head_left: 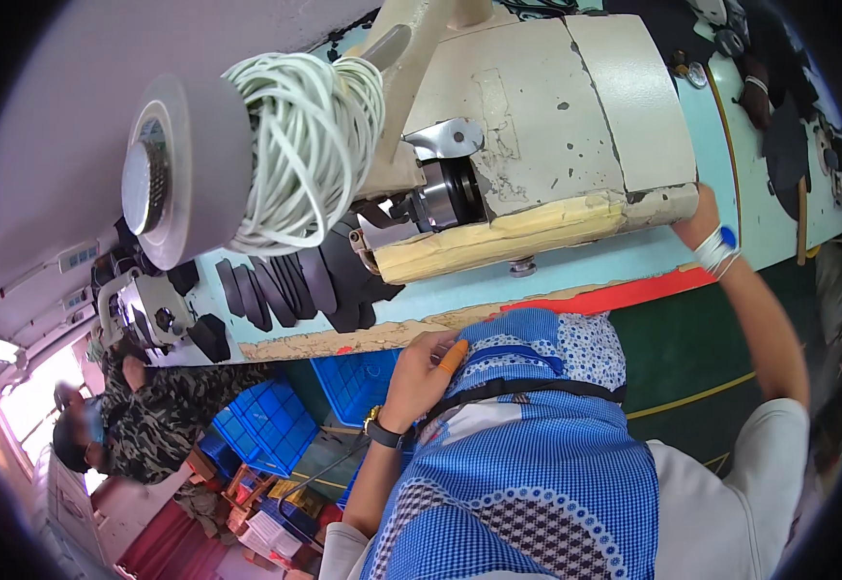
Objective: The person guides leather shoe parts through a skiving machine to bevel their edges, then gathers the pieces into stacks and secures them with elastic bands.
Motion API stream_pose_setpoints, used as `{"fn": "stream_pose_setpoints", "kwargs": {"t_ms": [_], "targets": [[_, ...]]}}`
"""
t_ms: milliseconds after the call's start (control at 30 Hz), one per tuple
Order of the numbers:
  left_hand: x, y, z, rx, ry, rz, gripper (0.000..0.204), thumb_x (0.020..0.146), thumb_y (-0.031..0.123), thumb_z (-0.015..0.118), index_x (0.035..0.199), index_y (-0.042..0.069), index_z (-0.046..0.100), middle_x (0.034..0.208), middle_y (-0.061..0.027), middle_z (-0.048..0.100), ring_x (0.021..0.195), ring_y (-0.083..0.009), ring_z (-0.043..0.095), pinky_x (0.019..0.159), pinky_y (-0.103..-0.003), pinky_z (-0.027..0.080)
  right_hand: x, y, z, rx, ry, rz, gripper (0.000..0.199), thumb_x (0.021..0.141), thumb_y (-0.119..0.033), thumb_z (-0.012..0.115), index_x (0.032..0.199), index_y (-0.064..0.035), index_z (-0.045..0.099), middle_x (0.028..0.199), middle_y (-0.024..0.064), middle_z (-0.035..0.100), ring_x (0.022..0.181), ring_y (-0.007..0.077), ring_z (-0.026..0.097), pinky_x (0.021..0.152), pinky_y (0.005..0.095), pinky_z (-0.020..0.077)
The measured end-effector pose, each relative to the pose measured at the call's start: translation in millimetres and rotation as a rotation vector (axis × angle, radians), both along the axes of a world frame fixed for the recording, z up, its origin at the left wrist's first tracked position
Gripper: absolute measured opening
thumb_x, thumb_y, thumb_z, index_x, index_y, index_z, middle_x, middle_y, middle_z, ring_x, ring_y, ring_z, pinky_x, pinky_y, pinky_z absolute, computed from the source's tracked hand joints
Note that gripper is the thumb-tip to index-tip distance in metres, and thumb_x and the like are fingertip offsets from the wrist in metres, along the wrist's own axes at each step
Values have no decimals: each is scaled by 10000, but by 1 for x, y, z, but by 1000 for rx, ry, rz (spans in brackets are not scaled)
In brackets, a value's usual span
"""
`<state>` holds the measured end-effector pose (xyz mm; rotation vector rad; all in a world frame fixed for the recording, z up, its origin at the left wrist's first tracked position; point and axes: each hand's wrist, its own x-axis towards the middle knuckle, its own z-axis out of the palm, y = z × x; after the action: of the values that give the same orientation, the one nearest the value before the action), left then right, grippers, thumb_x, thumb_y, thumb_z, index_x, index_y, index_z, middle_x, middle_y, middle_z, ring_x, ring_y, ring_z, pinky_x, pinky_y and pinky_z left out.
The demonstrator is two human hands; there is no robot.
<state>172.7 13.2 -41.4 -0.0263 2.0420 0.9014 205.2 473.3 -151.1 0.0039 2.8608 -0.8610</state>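
Observation:
My left hand point(419, 380) is at the table's front edge, against the blue checked apron point(527, 464) at my waist. Its fingers are loosely stretched with nothing visible in them, and one wears an orange finger cot point(455, 358). My right hand point(699, 215) reaches to the right end of a worn cream industrial machine point(537, 106); its fingers are hidden behind the housing. Yellow tape point(498, 237) covers the machine's near lower edge. A dark and shiny metal cylinder point(445, 196) shows at its left end. Above the left of the table hangs a bundle of white cord point(305, 150).
Dark flat cut pieces point(290, 290) lie fanned out on the pale table left of the machine. Blue crates point(266, 425) stand below on the left. A co-worker in camouflage point(165, 416) is beside another machine point(150, 314). More dark pieces point(785, 145) lie far right.

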Motion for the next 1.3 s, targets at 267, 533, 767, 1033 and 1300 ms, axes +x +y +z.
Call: {"fn": "stream_pose_setpoints", "kwargs": {"t_ms": [267,533,767,1033,1300], "targets": [[18,-8,-7,33,-50,180,356,909,210,659,1147,-53,634,943,-179,698,840,-207,671,744,-302,526,56,-113,59,-191,-57,-594,298,871,-111,676,1111,53,612,687,98,592,634,202,624,580,309,494],[-19,-40,-11,108,29,-74,366,909,231,653,1142,-50,636,980,-194,690,860,-239,676,764,-327,527,-20,-239,18,-1037,-722,-712,393,843,-319,684,972,52,660,692,120,647,630,224,637,578,350,510],[-23,-65,-23,111,21,-72,350,897,232,671,1112,-43,651,978,-178,682,851,-229,665,738,-318,524,-25,-267,18,-403,-224,-743,265,763,-183,640,920,27,680,930,259,668,930,409,630,821,400,505],[-14,-58,-29,155,6,-55,337,904,225,661,1105,-46,655,965,-167,689,845,-211,658,739,-308,520,-25,-260,18,-816,-290,-780,295,758,-110,658,975,90,644,927,187,701,849,254,656,793,327,490],[-18,-109,-27,214,-70,256,322,937,197,634,1158,-36,636,946,-79,691,850,-126,624,767,-261,490,-29,-251,31,-1167,-697,-954,173,824,-68,658,699,-72,538,517,-48,399,399,45,335,358,235,211]]}}
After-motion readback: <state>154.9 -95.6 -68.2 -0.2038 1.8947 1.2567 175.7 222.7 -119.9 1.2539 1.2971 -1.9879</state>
